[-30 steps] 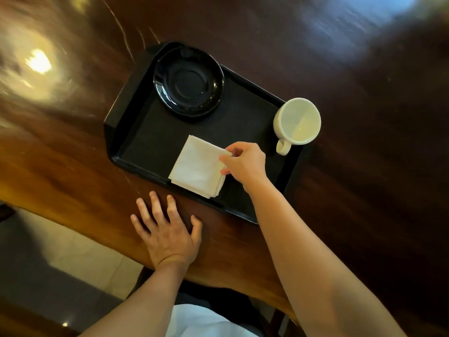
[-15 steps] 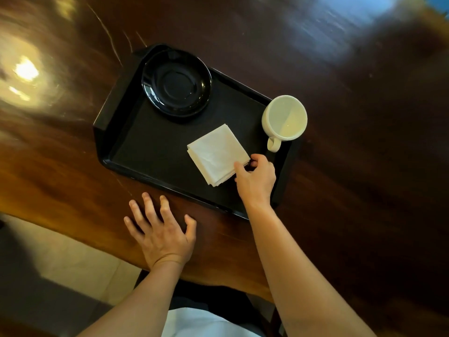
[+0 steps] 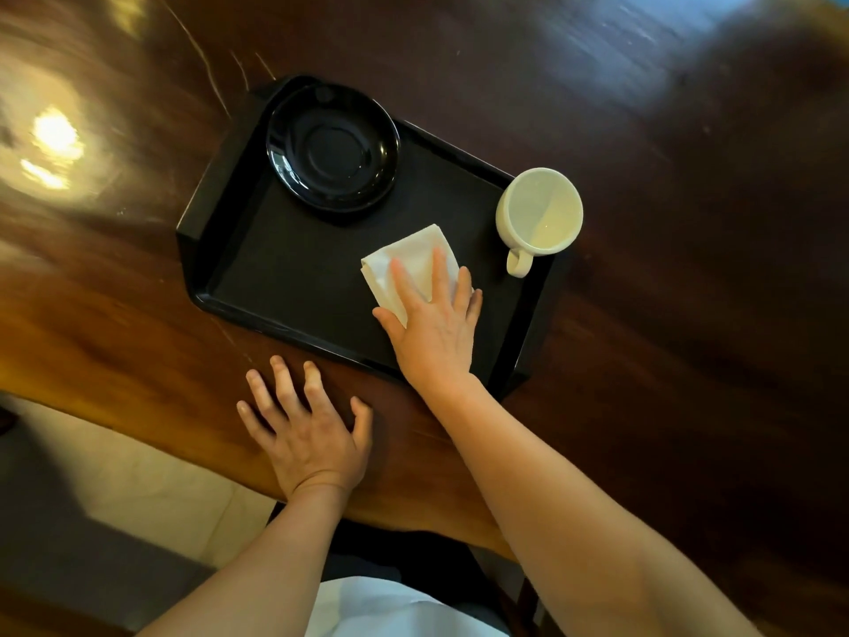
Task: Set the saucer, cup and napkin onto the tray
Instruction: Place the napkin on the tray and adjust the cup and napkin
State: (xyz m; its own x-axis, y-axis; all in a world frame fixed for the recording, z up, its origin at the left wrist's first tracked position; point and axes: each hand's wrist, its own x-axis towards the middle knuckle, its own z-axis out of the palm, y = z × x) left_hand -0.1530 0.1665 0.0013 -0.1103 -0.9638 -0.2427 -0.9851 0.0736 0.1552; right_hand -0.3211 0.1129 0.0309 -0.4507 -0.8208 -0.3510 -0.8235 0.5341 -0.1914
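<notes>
**Napkin pressed flat on the black tray**

A black plastic tray (image 3: 294, 278), rectangular with clipped corners and a raised rim, sits at an angle on a dark, glossy wooden surface (image 3: 138, 324) whose polish throws back bright light patches. In the tray's far left corner lies a round black saucer (image 3: 332, 147), shiny, with a shallow circular well at its centre. At the far right corner stands a cream-white ceramic cup (image 3: 538, 211), upright, its inside bare, its loop handle pointing toward the person. The cup's base is hidden by its own body, though it appears to rest just inside the tray rim.

The folded white paper napkin (image 3: 404, 262) lies on the tray floor between saucer and cup, nearer the cup, its square shape turned cornerwise. The right hand (image 3: 436, 328) lies open and flat on it, fingers spread, covering its near half. The left hand (image 3: 308, 434) rests palm down on the wood, fingers splayed, just short of the tray's near rim.
</notes>
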